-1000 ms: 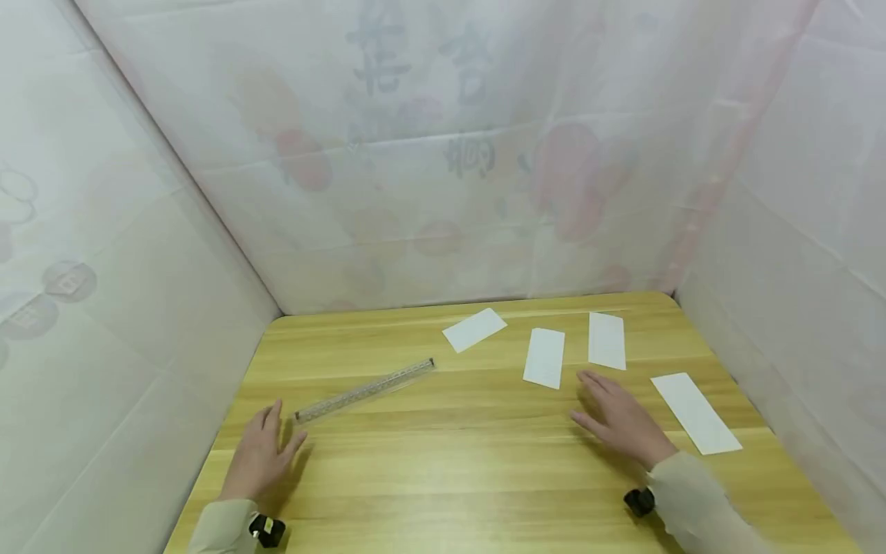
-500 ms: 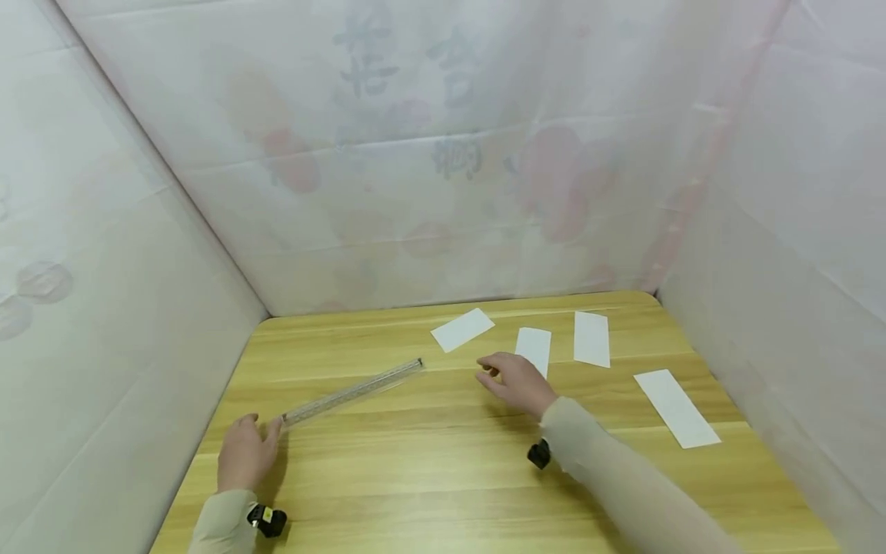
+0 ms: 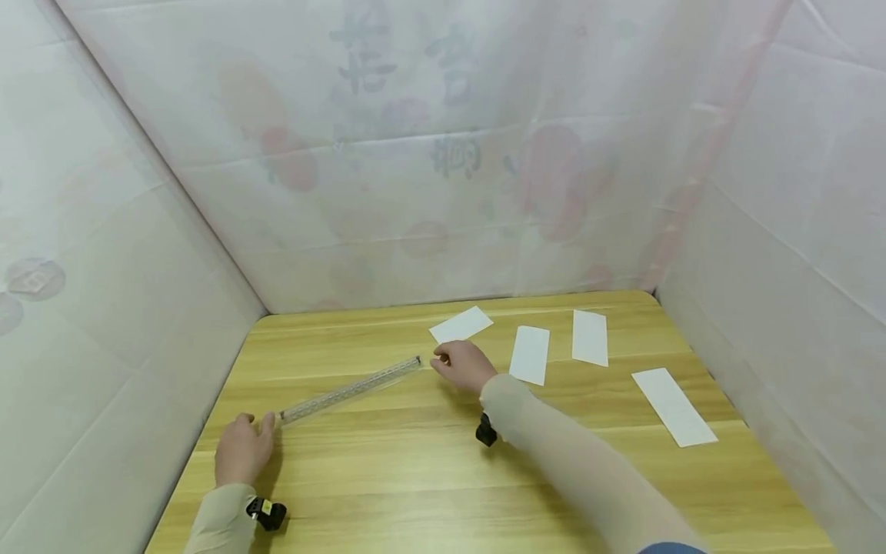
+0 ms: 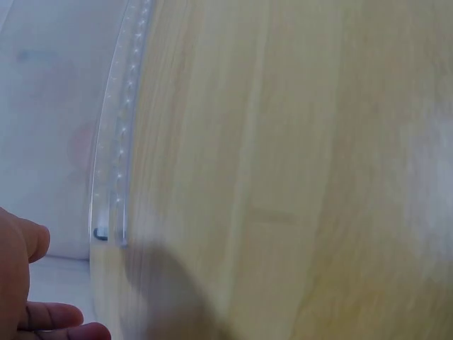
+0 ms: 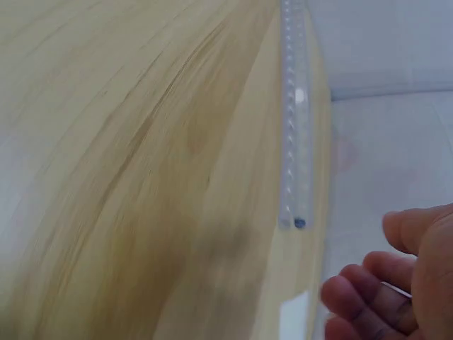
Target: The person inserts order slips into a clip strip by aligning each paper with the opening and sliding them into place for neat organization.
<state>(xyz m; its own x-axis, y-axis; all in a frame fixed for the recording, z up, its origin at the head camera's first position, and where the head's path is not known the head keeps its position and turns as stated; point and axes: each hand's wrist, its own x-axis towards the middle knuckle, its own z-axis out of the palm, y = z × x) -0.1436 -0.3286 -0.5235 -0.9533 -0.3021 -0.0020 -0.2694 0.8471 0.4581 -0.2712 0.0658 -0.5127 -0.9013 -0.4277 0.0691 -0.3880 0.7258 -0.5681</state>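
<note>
A long, narrow clear plastic strip [image 3: 351, 390] with a beaded pattern inside and a dark spot at each end lies slanted on the table. By its near left end is my left hand [image 3: 244, 450]; the left wrist view shows a gap between thumb and fingers, apart from the strip [image 4: 117, 142]. Close to the far right end is my right hand [image 3: 464, 365], its fingers loosely bent and the thumb apart from them. In the right wrist view that hand [image 5: 396, 290] holds nothing and stays a little away from the strip [image 5: 294, 156].
Several white paper rectangles lie on the wooden table [image 3: 415, 477]: one slip [image 3: 461, 324] behind my right hand, another [image 3: 530, 355] right of it, a third [image 3: 590, 338] at the back, and a longer one [image 3: 674, 408] at right. A pale printed cloth [image 3: 443, 231] hangs behind.
My right hand has moved left across the table, from beside the papers to the strip's right end. My left hand has come in to the strip's left end. The view has turned slightly right.
</note>
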